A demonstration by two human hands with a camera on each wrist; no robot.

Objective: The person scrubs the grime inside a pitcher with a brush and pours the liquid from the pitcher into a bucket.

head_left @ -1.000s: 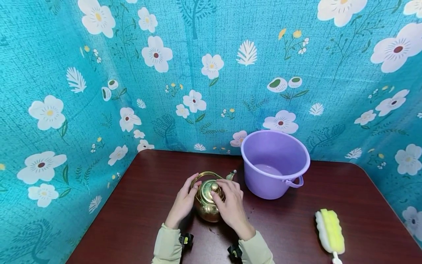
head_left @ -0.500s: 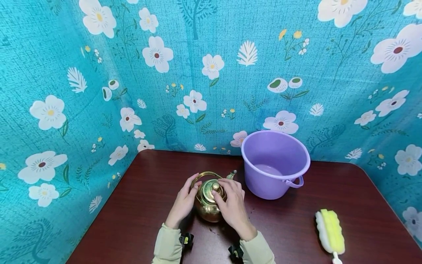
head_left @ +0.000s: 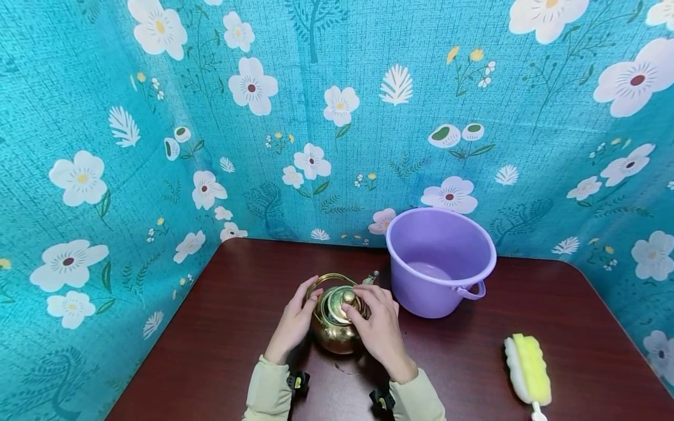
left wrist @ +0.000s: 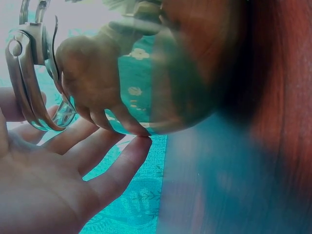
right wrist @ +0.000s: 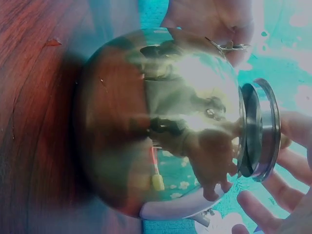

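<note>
A round brass kettle (head_left: pixel 337 340) stands on the table, its spout (head_left: pixel 371 278) pointing to the back right. My left hand (head_left: pixel 291 324) holds the kettle's arched handle (head_left: pixel 330 275) between thumb and fingers. Its other fingers reach to the kettle's polished body (left wrist: pixel 161 73) in the left wrist view. With my right hand (head_left: pixel 383 330) I pinch the lid (head_left: pixel 336 305) by its round knob (head_left: pixel 349 297). The lid sits shifted right over the mouth, a dark slit showing at its left. In the right wrist view the lid's rim (right wrist: pixel 268 129) stands out from the kettle's neck.
A purple bucket (head_left: pixel 423 295) stands behind and right of the kettle, near the table's back edge. A yellow and white sponge brush (head_left: pixel 528 369) lies at the right of the dark red table (head_left: pixel 210 321). Blue flowered cloth (head_left: pixel 337 193) hangs behind and along the sides.
My right hand has moved slightly right with the lid, baring a slit of the kettle's mouth. The left hand and kettle body stay in place.
</note>
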